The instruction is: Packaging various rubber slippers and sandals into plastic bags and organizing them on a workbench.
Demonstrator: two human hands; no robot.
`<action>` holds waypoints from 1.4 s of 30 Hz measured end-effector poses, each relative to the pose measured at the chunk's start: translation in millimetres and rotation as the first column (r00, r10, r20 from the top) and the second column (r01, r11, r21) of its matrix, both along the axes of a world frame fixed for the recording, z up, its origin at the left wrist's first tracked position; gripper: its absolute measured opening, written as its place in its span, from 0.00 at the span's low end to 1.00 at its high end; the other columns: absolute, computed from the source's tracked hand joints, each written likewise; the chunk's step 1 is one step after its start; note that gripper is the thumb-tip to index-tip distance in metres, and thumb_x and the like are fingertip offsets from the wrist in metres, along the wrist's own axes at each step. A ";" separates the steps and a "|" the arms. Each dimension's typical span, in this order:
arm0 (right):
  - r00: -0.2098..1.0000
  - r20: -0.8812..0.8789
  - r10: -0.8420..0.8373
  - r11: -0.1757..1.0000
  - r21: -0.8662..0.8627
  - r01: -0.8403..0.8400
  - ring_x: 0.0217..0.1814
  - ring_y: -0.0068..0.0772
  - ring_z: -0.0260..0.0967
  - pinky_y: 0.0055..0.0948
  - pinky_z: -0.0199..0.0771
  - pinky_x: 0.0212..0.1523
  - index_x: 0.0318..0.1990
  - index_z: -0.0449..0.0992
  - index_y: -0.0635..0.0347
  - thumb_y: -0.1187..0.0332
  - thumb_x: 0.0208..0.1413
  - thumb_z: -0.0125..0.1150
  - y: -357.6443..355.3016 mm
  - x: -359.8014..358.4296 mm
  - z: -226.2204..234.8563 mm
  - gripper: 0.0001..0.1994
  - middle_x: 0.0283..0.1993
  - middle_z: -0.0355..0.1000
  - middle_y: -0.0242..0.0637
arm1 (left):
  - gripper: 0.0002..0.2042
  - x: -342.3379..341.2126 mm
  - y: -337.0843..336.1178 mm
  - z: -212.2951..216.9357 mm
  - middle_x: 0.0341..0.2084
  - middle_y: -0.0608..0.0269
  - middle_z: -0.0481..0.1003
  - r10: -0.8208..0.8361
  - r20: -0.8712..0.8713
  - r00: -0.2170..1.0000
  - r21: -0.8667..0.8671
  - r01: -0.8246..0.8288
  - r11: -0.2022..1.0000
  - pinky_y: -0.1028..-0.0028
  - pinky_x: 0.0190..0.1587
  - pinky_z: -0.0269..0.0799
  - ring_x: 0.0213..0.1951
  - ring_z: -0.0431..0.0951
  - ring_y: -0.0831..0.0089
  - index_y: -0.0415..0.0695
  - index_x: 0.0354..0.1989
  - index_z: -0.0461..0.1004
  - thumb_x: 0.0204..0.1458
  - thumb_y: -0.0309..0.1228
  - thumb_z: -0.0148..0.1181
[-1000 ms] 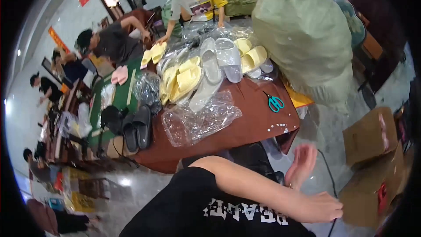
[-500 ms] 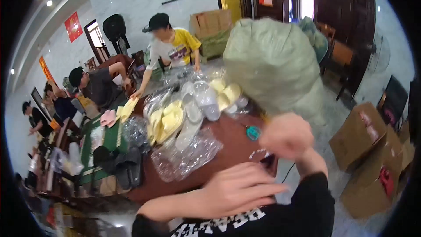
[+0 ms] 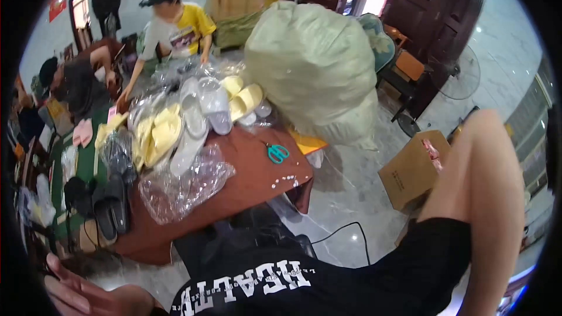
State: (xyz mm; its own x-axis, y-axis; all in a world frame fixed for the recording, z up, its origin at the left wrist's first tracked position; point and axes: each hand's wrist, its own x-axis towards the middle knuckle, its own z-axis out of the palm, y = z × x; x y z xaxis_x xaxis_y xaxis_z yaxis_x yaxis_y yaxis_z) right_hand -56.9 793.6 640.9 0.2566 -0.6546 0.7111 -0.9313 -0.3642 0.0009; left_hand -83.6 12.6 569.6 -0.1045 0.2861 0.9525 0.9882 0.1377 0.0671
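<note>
My left hand (image 3: 79,289) is low at the left edge, fingers stretched out, with nothing seen in it. My right arm is raised and bent on the right; its hand is out of the picture. Before me, a brown-covered table (image 3: 257,167) carries yellow slippers (image 3: 158,134), white slippers (image 3: 193,111) and grey-white slippers (image 3: 215,105). A clear plastic bag (image 3: 184,187) lies in front of them. Teal-handled scissors (image 3: 277,153) rest near the right corner, beside small white bits (image 3: 285,181). Dark slippers (image 3: 111,208) are nearest to my left hand.
A big pale-green sack (image 3: 310,70) bulges behind the table's right end. Cardboard boxes (image 3: 410,169) stand on the floor at right, with a fan (image 3: 459,73) and chairs behind. Across the table a person in a yellow-and-white shirt (image 3: 190,29) reaches over the slippers. A black cable (image 3: 357,228) crosses the floor.
My hands have parted from in front of my chest: the left has swung to the lower left, the right out of the picture. The view has turned to the right.
</note>
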 end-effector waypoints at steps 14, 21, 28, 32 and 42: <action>0.456 0.681 -0.574 0.630 0.011 0.777 0.30 0.16 0.64 0.19 0.65 0.30 0.42 0.74 0.60 0.69 0.59 0.47 -287.2 -189.8 -133.5 0.10 0.32 0.71 0.24 | 0.10 -143.1 -5.4 -201.4 0.33 0.59 0.77 0.324 0.847 0.422 0.131 -0.755 0.642 0.74 0.48 0.65 0.41 0.75 0.73 0.35 0.38 0.75 0.57 0.28 0.50; 0.108 0.519 -0.848 0.443 0.582 0.683 0.57 0.51 0.64 0.38 0.63 0.57 0.51 0.70 0.68 0.51 0.60 0.45 -496.5 -356.8 -365.1 0.26 0.53 0.69 0.53 | 0.28 -182.2 -92.4 -393.4 0.44 0.51 0.73 0.134 0.952 -0.274 -0.302 -0.908 0.290 0.65 0.50 0.66 0.51 0.71 0.59 0.36 0.56 0.63 0.55 0.45 0.55; -0.153 0.952 -0.266 0.700 0.299 0.648 0.31 0.17 0.62 0.18 0.66 0.31 0.47 0.71 0.59 0.75 0.51 0.59 -512.7 -353.2 -443.6 0.14 0.33 0.69 0.26 | 0.10 -157.5 -60.2 -349.0 0.27 0.60 0.75 -0.198 0.904 0.380 0.426 -0.746 0.511 0.80 0.29 0.68 0.26 0.76 0.75 0.37 0.45 0.71 0.60 0.27 0.48; -0.348 0.908 -0.235 0.780 0.390 0.490 0.33 0.16 0.65 0.18 0.68 0.33 0.52 0.69 0.57 0.76 0.51 0.56 -477.5 -314.0 -456.7 0.18 0.35 0.68 0.26 | 0.09 -132.6 -60.8 -355.1 0.25 0.57 0.75 -0.221 0.968 0.120 0.246 -0.641 0.727 0.77 0.27 0.73 0.25 0.77 0.73 0.36 0.45 0.70 0.58 0.24 0.47; 0.105 0.565 -0.818 0.306 0.273 0.912 0.60 0.49 0.56 0.41 0.54 0.61 0.54 0.66 0.61 0.73 0.52 0.52 -492.5 -277.4 -391.0 0.19 0.54 0.61 0.47 | 0.19 -116.1 -34.3 -385.0 0.48 0.51 0.69 0.141 0.990 -0.026 -0.100 -0.827 0.553 0.68 0.44 0.72 0.44 0.74 0.65 0.39 0.56 0.63 0.55 0.24 0.51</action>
State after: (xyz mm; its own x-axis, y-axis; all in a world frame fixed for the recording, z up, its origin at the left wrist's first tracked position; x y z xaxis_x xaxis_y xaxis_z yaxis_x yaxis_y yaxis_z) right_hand -334.4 301.2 250.0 -0.8517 -0.0639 0.5202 -0.4307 0.6508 -0.6252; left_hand -199.7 -21.7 184.6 -0.7685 -0.6390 -0.0349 -0.1772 0.1602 0.9710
